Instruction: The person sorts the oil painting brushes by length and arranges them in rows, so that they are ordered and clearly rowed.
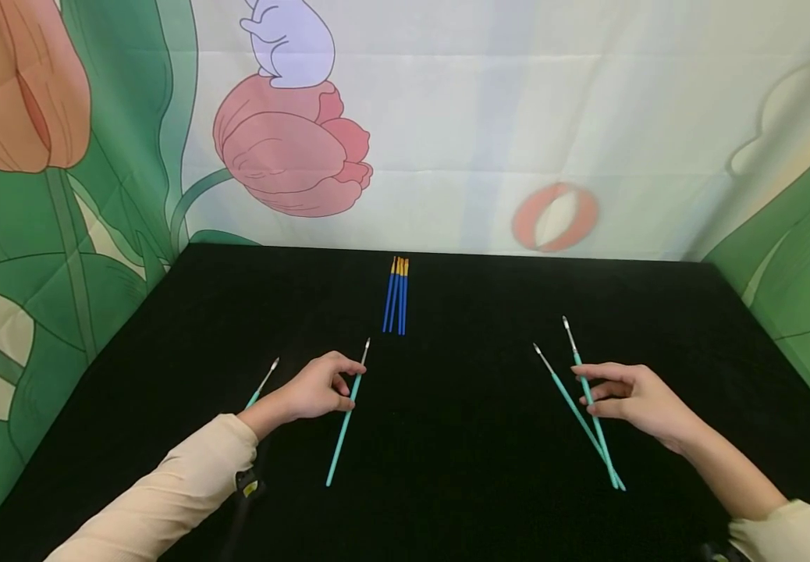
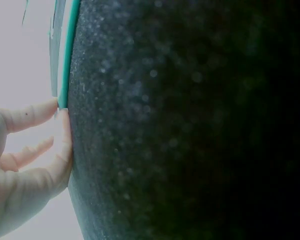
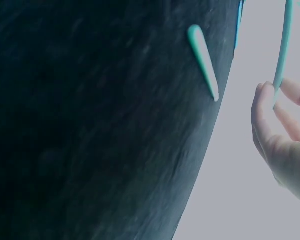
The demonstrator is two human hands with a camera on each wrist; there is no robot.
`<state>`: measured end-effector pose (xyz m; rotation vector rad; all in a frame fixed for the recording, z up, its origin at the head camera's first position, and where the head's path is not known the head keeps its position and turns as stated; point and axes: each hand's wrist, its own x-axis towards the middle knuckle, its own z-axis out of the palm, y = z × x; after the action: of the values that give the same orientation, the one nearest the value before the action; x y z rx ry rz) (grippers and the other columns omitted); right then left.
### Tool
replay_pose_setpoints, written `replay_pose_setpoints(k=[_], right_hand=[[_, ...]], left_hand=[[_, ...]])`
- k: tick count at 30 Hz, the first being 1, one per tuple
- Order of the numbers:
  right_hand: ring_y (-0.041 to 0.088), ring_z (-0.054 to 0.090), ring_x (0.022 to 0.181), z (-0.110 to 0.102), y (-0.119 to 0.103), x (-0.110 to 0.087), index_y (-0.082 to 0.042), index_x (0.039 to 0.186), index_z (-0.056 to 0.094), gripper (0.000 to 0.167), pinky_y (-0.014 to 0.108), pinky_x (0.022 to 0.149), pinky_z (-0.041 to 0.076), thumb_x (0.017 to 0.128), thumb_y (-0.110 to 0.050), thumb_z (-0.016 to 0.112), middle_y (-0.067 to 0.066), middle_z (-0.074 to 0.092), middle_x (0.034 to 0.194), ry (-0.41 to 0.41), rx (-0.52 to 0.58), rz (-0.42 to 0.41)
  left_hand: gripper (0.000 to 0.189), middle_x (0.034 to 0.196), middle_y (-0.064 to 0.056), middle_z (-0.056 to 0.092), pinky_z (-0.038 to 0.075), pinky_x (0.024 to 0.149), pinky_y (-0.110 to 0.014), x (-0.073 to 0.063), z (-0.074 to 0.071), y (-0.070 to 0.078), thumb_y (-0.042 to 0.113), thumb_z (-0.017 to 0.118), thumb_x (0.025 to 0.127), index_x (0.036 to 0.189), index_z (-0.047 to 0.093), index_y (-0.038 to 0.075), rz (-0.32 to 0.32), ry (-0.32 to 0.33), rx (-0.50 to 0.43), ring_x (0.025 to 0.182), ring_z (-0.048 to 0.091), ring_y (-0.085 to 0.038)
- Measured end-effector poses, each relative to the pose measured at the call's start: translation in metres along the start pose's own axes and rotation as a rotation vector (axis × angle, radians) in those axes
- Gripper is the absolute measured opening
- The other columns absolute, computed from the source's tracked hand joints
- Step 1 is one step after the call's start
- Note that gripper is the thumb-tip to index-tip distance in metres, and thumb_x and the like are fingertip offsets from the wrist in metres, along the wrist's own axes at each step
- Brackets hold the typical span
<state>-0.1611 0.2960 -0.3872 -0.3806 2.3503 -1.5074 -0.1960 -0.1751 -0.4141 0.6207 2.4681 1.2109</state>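
My left hand (image 1: 319, 385) pinches a paintbrush with a turquoise handle (image 1: 340, 443) between thumb and fingers, its pale tip pointing away from me. In the left wrist view the turquoise handle (image 2: 69, 55) rises from the fingertips. Another turquoise brush (image 1: 264, 384) lies partly hidden behind the left forearm. On the right, my right hand (image 1: 640, 398) pinches a turquoise paintbrush (image 1: 598, 433) by its handle. That brush overlaps a second turquoise brush (image 1: 565, 392) near their lower ends. The right wrist view shows the held handle (image 3: 283, 45) upright above the fingers.
Several blue brushes (image 1: 396, 300) with yellow ends lie side by side at the back middle of the black table (image 1: 461, 437). A curtain (image 1: 447, 117) printed with flowers hangs behind the table. A black device (image 1: 249, 484) sits at the left wrist.
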Motion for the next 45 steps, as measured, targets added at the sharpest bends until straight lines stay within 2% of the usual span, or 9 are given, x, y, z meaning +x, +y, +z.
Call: replay_pose_setpoints(k=[8, 18, 29, 36, 40, 45], right_hand=[[0.013, 0.072, 0.096, 0.015, -0.015, 0.010, 0.024, 0.145, 0.042, 0.056, 0.027, 0.081, 0.060, 0.096, 0.010, 0.065, 0.012, 0.072, 0.110, -0.027, 0.073, -0.027], [0.014, 0.074, 0.096, 0.030, -0.030, 0.019, 0.024, 0.145, 0.043, 0.056, 0.026, 0.083, 0.059, 0.096, 0.009, 0.067, 0.010, 0.072, 0.104, -0.030, 0.096, -0.044], [0.016, 0.075, 0.095, 0.051, -0.041, 0.032, 0.024, 0.141, 0.047, 0.054, 0.027, 0.085, 0.059, 0.094, 0.010, 0.069, 0.018, 0.072, 0.105, -0.066, 0.135, -0.061], [0.018, 0.075, 0.095, 0.064, -0.043, 0.038, 0.023, 0.140, 0.048, 0.051, 0.031, 0.086, 0.061, 0.095, 0.010, 0.068, 0.023, 0.069, 0.116, -0.120, 0.196, -0.062], [0.018, 0.075, 0.095, 0.070, -0.045, 0.042, 0.023, 0.139, 0.049, 0.051, 0.030, 0.086, 0.061, 0.094, 0.010, 0.068, 0.021, 0.072, 0.107, -0.136, 0.211, -0.056], [0.019, 0.075, 0.094, 0.079, -0.048, 0.046, 0.022, 0.139, 0.050, 0.052, 0.031, 0.085, 0.061, 0.092, 0.010, 0.070, 0.025, 0.072, 0.107, -0.141, 0.205, -0.050]], left_hand=[[0.049, 0.121, -0.025, 0.056, 0.054, 0.074, -0.028, -0.002, -0.001, 0.002, -0.013, 0.076, 0.085, 0.131, 0.061, -0.017, -0.009, -0.001, -0.010, 0.088, 0.062, -0.016], [0.050, 0.121, -0.025, 0.056, 0.054, 0.073, -0.027, -0.002, -0.001, 0.001, -0.013, 0.076, 0.084, 0.132, 0.060, -0.018, 0.002, 0.000, -0.009, 0.088, 0.063, -0.017], [0.051, 0.121, -0.025, 0.056, 0.055, 0.073, -0.028, -0.003, -0.001, 0.003, -0.014, 0.077, 0.084, 0.132, 0.060, -0.018, 0.008, 0.001, -0.010, 0.089, 0.064, -0.019], [0.050, 0.121, -0.025, 0.056, 0.055, 0.073, -0.028, -0.002, -0.001, 0.002, -0.013, 0.077, 0.084, 0.131, 0.060, -0.019, 0.015, -0.008, 0.000, 0.089, 0.065, -0.019], [0.050, 0.122, -0.025, 0.056, 0.054, 0.074, -0.027, 0.000, -0.001, -0.001, -0.013, 0.076, 0.085, 0.132, 0.060, -0.018, 0.007, -0.016, 0.000, 0.089, 0.064, -0.017], [0.050, 0.123, -0.025, 0.056, 0.054, 0.074, -0.027, 0.001, -0.001, -0.001, -0.013, 0.076, 0.085, 0.132, 0.060, -0.018, 0.003, -0.020, 0.005, 0.089, 0.063, -0.017]])
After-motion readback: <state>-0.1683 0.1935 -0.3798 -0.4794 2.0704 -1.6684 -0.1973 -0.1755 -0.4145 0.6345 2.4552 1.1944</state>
